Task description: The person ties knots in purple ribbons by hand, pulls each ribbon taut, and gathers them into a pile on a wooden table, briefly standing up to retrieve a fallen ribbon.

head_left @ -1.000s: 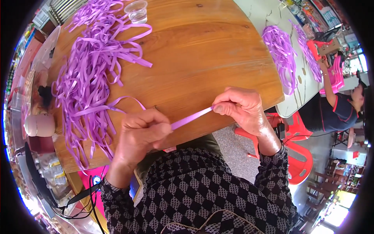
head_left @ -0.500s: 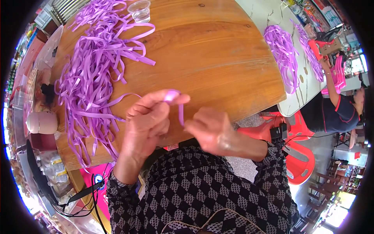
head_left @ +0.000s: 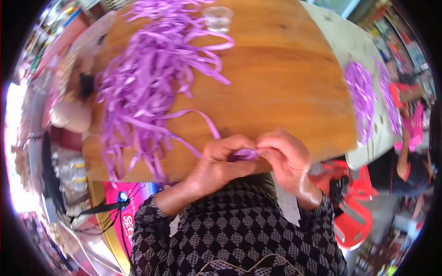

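A purple ribbon (head_left: 244, 153) is pinched between my two hands over the near edge of the wooden table. My left hand (head_left: 223, 161) is closed round it, with a small loop showing between thumb and forefinger. At the loop's right side, the fingertips of my right hand (head_left: 286, 156) press together on the same ribbon. Two strands run from my left hand back to a large tangled heap of purple ribbons (head_left: 147, 78) on the table's left. The exact form of the ribbon inside my fingers is hidden.
The wooden table (head_left: 276, 83) fills the middle, with a clear plastic cup (head_left: 218, 19) at its far side. Further right, a white table (head_left: 334, 27) bears a purple ribbon bundle (head_left: 360, 99). Red stools (head_left: 354, 225) stand below it, near another person (head_left: 410, 170) at the right.
My hands have come together and moved nearer the table's front edge. The right fingers now meet the ribbon at my left hand. The whole view has shifted, with some blur.
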Tool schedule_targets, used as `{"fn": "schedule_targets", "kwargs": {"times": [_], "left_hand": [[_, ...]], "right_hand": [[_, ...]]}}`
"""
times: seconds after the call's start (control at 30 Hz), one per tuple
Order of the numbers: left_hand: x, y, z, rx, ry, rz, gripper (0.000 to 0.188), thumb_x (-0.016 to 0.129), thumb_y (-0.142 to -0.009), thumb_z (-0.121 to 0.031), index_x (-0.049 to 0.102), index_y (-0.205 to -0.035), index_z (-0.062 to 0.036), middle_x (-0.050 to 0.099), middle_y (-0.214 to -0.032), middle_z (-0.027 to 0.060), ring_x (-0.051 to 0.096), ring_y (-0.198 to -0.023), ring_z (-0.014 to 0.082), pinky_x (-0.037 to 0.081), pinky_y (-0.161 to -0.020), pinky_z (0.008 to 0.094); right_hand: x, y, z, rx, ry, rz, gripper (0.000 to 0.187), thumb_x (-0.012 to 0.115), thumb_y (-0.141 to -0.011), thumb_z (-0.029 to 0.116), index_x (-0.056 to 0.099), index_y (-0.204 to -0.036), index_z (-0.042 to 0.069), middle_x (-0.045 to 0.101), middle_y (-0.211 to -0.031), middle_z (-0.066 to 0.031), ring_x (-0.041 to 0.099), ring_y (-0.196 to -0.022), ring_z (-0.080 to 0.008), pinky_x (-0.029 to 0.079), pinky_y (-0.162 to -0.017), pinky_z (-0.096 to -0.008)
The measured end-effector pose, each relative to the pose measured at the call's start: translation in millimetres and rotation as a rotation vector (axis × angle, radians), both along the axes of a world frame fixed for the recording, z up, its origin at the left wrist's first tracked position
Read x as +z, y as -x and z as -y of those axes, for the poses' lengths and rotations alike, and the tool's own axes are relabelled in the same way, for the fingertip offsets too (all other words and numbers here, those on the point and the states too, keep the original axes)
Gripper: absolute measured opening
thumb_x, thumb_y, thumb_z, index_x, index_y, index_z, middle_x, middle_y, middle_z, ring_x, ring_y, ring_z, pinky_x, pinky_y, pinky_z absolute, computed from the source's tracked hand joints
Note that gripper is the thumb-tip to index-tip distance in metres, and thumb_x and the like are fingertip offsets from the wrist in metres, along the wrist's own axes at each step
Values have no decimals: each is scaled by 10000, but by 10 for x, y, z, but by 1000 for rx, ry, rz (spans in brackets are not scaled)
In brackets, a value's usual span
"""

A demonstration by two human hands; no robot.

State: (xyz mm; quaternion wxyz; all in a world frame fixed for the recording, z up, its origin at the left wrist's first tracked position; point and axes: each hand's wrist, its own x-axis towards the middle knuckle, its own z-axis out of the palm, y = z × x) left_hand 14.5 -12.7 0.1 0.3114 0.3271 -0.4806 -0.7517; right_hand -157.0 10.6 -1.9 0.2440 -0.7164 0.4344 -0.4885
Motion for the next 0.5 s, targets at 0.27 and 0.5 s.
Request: {"fn": "schedule_targets", "kwargs": {"times": [0.27,0.5], "left_hand": [[-89,54,-183,293,505,70,198,610,-785,-3,532,-963,-39,558,-775,-2,551,-672,63,446,-579,209],[-189,14,-167,447,902,169,135,635,-778,-50,569,-892,-21,608,-763,91,610,-665,116,456,-538,231]], "right_hand": [[-93,-192,-163,-127,-454,599,64,621,-762,-18,581,-811,-13,579,-710,-22,506,-588,-75,405,-548,-179],[-127,-325,-221,-40,-600,892,213,625,-744,-15,546,-941,-12,569,-783,-41,511,-658,-78,418,-591,-183]]}}
